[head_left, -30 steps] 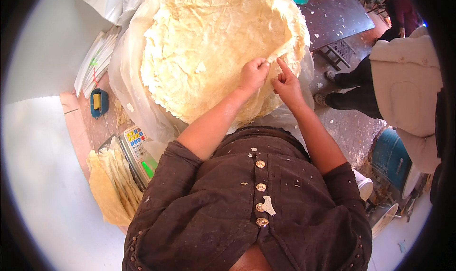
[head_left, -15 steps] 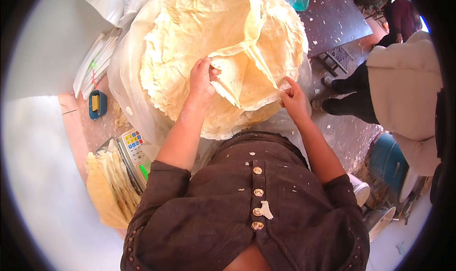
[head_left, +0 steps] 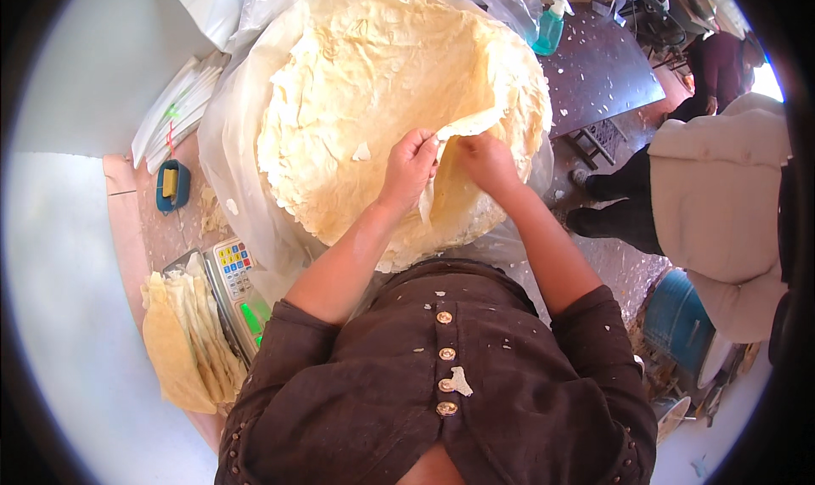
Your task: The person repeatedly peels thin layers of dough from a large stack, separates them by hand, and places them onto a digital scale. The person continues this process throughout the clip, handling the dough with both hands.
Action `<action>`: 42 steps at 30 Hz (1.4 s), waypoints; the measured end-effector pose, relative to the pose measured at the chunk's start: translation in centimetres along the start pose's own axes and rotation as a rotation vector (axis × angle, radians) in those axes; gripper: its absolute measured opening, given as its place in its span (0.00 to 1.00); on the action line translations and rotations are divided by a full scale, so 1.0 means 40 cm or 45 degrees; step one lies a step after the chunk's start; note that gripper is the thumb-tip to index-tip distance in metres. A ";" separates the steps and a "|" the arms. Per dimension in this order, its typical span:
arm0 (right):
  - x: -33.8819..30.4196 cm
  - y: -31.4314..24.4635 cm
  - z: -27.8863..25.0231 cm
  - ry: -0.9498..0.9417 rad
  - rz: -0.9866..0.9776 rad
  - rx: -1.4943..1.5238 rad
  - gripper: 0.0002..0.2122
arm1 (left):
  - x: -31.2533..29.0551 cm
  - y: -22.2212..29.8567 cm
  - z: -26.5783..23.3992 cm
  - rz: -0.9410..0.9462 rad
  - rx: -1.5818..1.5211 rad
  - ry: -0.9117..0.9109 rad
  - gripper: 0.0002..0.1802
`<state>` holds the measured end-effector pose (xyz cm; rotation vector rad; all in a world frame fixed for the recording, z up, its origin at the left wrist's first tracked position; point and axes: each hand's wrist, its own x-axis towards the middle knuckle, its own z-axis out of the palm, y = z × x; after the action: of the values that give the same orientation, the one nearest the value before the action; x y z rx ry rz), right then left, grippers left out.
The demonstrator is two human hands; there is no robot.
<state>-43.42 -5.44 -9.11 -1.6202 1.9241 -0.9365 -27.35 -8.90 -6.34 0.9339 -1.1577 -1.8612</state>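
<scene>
Pale yellow round sheets (head_left: 356, 94) are lying stacked amid translucent plastic (head_left: 227, 141), left of the dark desk (head_left: 613, 81). The left hand (head_left: 411, 171) is pinching the lifted edge of the top sheet (head_left: 471, 126); the right hand (head_left: 490, 166) is bending beside it, its grip being hidden from determination.

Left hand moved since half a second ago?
Yes: the left hand has moved right, farther from the scale and closer to the right hand.

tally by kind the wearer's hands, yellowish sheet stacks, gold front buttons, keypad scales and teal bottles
Hands (left hand, right hand): 2
Sheet stacks (round stack, folded stack): 2
Gold buttons: 4
Keypad scale: 1
Teal bottle: 1
Total: 10
</scene>
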 end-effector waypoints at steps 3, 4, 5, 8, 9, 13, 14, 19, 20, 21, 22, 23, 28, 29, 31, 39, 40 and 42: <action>0.036 0.055 -0.026 0.127 0.577 0.721 0.14 | 0.007 -0.015 -0.054 -0.151 -0.225 0.215 0.04; 0.042 0.065 -0.031 0.174 0.784 1.011 0.17 | 0.021 -0.019 -0.080 -0.191 -0.273 0.354 0.03; 0.045 0.070 -0.035 0.129 0.786 0.983 0.18 | 0.036 -0.024 -0.104 -0.230 -0.192 0.380 0.04; 0.048 0.070 -0.039 0.093 0.760 0.920 0.22 | 0.063 -0.035 -0.156 -0.367 0.313 0.419 0.15; 0.047 0.067 -0.036 0.103 0.755 0.906 0.21 | 0.073 -0.041 -0.154 0.039 0.717 0.372 0.18; 0.046 0.068 -0.025 0.057 0.626 0.843 0.18 | 0.119 -0.066 -0.064 0.752 1.598 0.153 0.29; 0.050 0.072 -0.023 0.034 0.582 0.760 0.17 | 0.134 -0.071 -0.032 0.844 1.614 0.072 0.31; 0.087 0.107 -0.027 0.025 0.295 0.402 0.16 | 0.223 -0.051 0.055 0.338 1.481 0.040 0.22; 0.093 0.113 -0.032 0.025 0.424 0.541 0.16 | 0.233 -0.037 0.052 0.249 1.402 0.015 0.19; 0.100 0.118 -0.037 0.042 0.528 0.698 0.17 | 0.241 -0.017 0.043 0.160 1.318 -0.018 0.16; 0.105 0.122 -0.042 0.071 0.638 0.869 0.18 | 0.245 0.005 0.030 0.133 1.153 0.004 0.13; 0.109 0.124 -0.047 0.051 0.612 0.795 0.18 | 0.245 0.032 0.009 0.093 0.984 0.021 0.11; 0.113 0.134 -0.053 -0.015 0.641 0.697 0.21 | 0.175 0.203 -0.206 -0.048 0.293 0.458 0.13; 0.112 0.137 -0.050 0.016 0.638 0.727 0.22 | 0.145 0.224 -0.257 -0.044 0.238 0.525 0.14; 0.110 0.145 -0.041 0.112 0.612 0.807 0.22 | 0.090 0.230 -0.338 -0.024 0.186 0.636 0.13; 0.089 0.092 -0.022 0.112 0.240 0.177 0.17 | -0.022 0.108 -0.447 -0.218 0.347 0.702 0.14; 0.084 0.067 -0.018 0.107 0.170 0.069 0.16 | -0.011 0.094 -0.432 -0.171 0.447 0.655 0.16; 0.104 0.012 -0.003 0.024 0.013 0.053 0.14 | 0.022 0.086 -0.400 -0.036 0.681 0.572 0.26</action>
<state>-44.68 -9.44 -9.04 -1.5825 1.9108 -0.9847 -13.24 -16.90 -8.57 1.5734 -1.3722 -1.2697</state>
